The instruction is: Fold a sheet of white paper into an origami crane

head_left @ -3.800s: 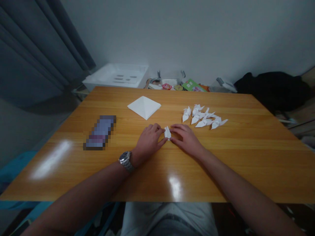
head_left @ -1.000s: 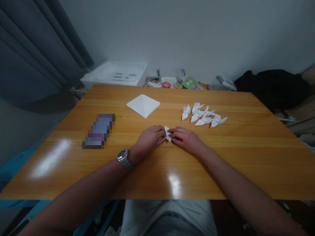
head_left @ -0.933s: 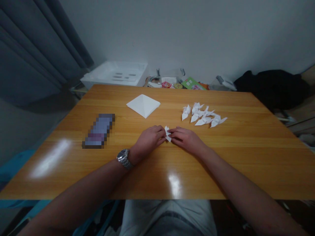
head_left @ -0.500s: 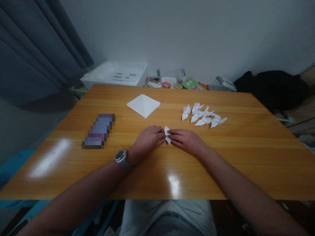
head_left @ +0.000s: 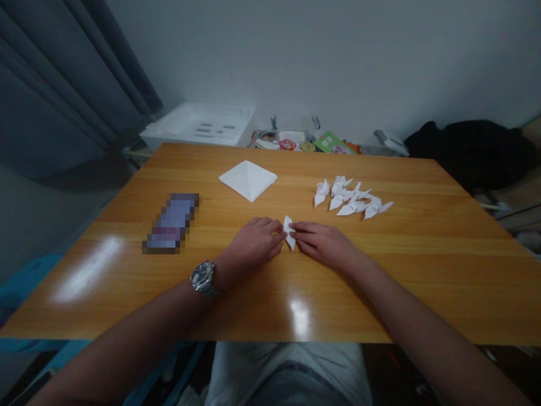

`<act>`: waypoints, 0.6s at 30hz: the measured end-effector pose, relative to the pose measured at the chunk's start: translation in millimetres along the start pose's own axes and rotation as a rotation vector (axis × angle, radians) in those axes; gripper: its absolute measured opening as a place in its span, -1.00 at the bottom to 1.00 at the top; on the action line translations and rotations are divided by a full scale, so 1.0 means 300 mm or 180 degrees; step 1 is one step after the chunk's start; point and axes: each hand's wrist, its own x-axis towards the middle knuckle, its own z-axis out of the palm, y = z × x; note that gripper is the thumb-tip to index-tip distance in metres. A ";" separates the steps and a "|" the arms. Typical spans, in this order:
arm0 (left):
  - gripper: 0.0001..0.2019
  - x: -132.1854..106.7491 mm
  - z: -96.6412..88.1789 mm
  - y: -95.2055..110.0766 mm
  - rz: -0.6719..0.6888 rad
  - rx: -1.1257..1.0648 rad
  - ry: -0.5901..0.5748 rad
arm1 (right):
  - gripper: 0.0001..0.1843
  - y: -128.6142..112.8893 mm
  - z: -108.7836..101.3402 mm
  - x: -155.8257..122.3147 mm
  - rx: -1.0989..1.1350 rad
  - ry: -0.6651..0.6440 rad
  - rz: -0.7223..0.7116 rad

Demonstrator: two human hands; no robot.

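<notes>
A small folded white paper [head_left: 289, 231], narrow and pointed at its near end, is between my hands at the middle of the table. My left hand [head_left: 260, 239] has its fingertips on the paper's left side. On the right side, the closed fingers of my right hand [head_left: 323, 242] pinch it. Several folded paper cranes [head_left: 349, 198] lie in a cluster beyond my right hand. Past my left hand rests a white paper stack [head_left: 248, 180], diamond-shaped from here, with crease lines across its top.
A phone-like, pixelated object [head_left: 171, 224] lies on the wooden table [head_left: 422, 248] at left. Behind the table's far edge are a white foam box [head_left: 203, 127], a green packet [head_left: 333, 143] and other small items. A dark heap [head_left: 469, 146] sits at far right.
My left hand has shifted slightly, its fingers a little looser beside the folded paper. The camera view has moved a little; the cranes and paper stack stay in place.
</notes>
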 end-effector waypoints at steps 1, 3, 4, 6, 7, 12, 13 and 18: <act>-0.78 -0.001 -0.001 0.001 -0.0009 -0.0005 -0.0010 | -0.69 0.001 -0.003 -0.001 0.0055 0.0006 0.0022; -0.77 -0.002 -0.004 0.001 -0.0019 -0.0041 -0.0038 | -0.69 0.009 -0.007 -0.006 0.0227 0.0029 0.0022; -0.77 -0.003 -0.005 0.000 -0.0020 -0.0065 -0.0053 | -0.69 0.014 -0.008 -0.009 0.0319 0.0041 0.0002; -0.76 -0.005 -0.006 -0.001 -0.0012 -0.0100 -0.0076 | -0.69 0.024 -0.009 -0.015 0.0451 0.0043 -0.0046; -0.75 -0.005 -0.006 -0.002 -0.0008 -0.0110 -0.0080 | -0.69 0.029 -0.009 -0.017 0.0481 0.0035 -0.0073; -0.71 -0.010 -0.001 -0.008 0.0041 -0.0126 -0.0053 | -0.70 0.035 -0.009 -0.019 0.0503 0.0002 -0.0136; -0.70 -0.011 0.001 -0.010 0.0058 -0.0136 -0.0036 | -0.70 0.034 -0.010 -0.018 0.0513 0.0014 -0.0133; -0.66 -0.017 0.008 -0.018 0.0270 -0.0301 0.0006 | -0.72 0.029 -0.017 -0.016 0.0562 0.0000 -0.0094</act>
